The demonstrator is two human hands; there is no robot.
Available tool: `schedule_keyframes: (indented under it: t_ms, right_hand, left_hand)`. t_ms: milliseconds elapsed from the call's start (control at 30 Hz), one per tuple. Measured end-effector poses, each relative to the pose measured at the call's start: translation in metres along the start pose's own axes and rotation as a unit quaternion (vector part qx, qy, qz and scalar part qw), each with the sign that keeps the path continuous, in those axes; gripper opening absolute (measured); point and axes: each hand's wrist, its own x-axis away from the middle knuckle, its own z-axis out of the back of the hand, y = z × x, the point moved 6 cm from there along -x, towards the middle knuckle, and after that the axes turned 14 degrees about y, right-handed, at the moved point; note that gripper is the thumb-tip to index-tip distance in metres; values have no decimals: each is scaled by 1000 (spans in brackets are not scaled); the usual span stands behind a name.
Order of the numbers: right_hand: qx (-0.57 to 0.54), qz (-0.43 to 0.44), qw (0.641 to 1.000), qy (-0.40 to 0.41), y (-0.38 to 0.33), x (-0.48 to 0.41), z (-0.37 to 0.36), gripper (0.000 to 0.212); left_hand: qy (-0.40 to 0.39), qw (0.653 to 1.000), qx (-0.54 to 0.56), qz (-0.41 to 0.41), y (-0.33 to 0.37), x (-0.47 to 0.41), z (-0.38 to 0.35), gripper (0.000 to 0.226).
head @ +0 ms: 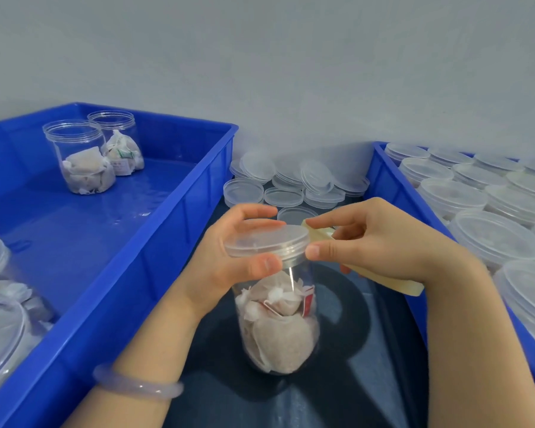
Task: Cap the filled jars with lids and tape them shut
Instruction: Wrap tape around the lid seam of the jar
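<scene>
A clear plastic jar (pixel 278 329) filled with white tea-bag pouches stands on the dark surface in the middle. A translucent lid (pixel 266 239) sits on its mouth. My left hand (pixel 229 257) grips the lid's rim, thumb in front and fingers curled over the back. My right hand (pixel 380 242) holds a roll of pale tape (pixel 393 281) in its palm, its thumb pressing at the lid's right edge and its index finger on the tape end above.
A blue bin (pixel 155 230) on the left holds two open filled jars (pixel 84 159) at the back and capped jars (pixel 3 310) at the near left. Loose lids (pixel 291 183) pile up behind. A second blue bin (pixel 386 180) on the right is full of capped jars (pixel 494 236).
</scene>
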Motion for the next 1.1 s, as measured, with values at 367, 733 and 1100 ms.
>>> schedule_keyframes:
  t_ms: [367,733,1100]
  right_hand:
    - [29,-17,999,4,1,-5,-8,98]
    - [-25,16,999,-14,-6,1,1,80]
    - [15,-25,999,29,16,-6,8,70]
  left_hand:
    - [-4,983,-182,-34,26,0,4,41]
    - [46,986,-153,-40,26,3,-4,38]
    - [16,972,-192,-134,36,-10,-19,36]
